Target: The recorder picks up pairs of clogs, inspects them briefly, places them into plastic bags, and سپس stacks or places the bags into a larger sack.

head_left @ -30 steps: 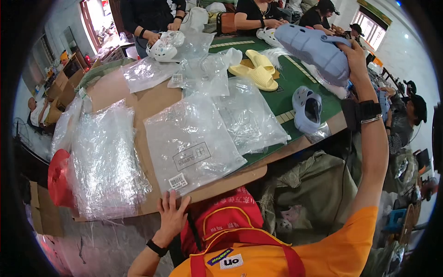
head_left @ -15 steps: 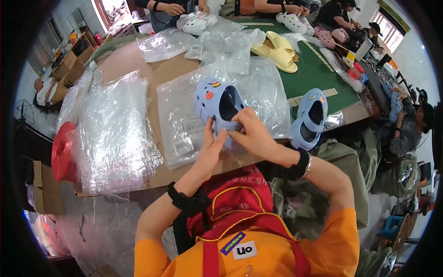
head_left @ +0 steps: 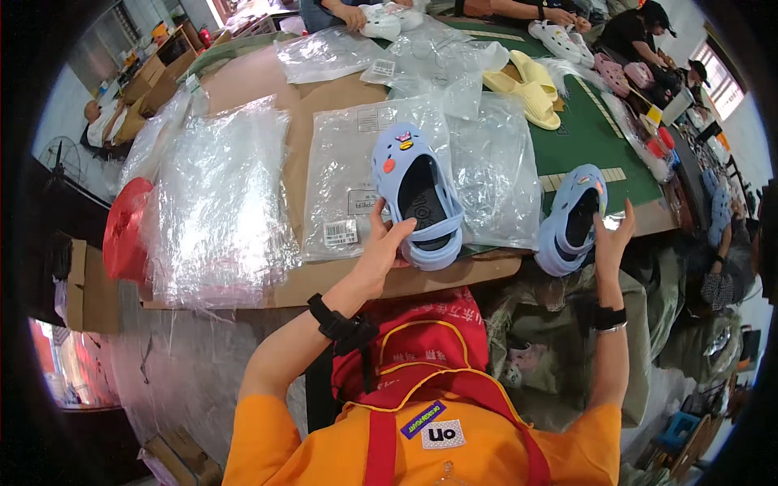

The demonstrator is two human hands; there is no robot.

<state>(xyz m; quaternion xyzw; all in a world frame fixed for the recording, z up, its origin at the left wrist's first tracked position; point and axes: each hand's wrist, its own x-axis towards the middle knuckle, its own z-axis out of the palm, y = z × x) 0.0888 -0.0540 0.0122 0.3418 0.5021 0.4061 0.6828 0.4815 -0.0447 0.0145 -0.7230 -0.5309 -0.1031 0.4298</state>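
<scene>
One broad green surface fills the scene, its left part covered by one sheet of brown cardboard. On the cardboard lies one thick stack of clear bags, with one red roll at its left edge. To the right of the stack, two clear bags lie flat and overlapping: one printed bag and one plainer bag.

Two blue clogs, both toe-away, are near the front edge. The left clog sits over the printed bag, gripped by the left hand, its thumb at the rim of the opening. The right clog stands well apart, past the plainer bag; the right hand is beside it, spread wide, thumb at the clog's side; firm contact cannot be told. Farther back lie two yellow slides, touching, and two white clogs, one of them at a co-worker's hand. Smallest are two white labels, one per bag on two of the bags, and colored charms on both blue clogs, too small to count surely.
</scene>
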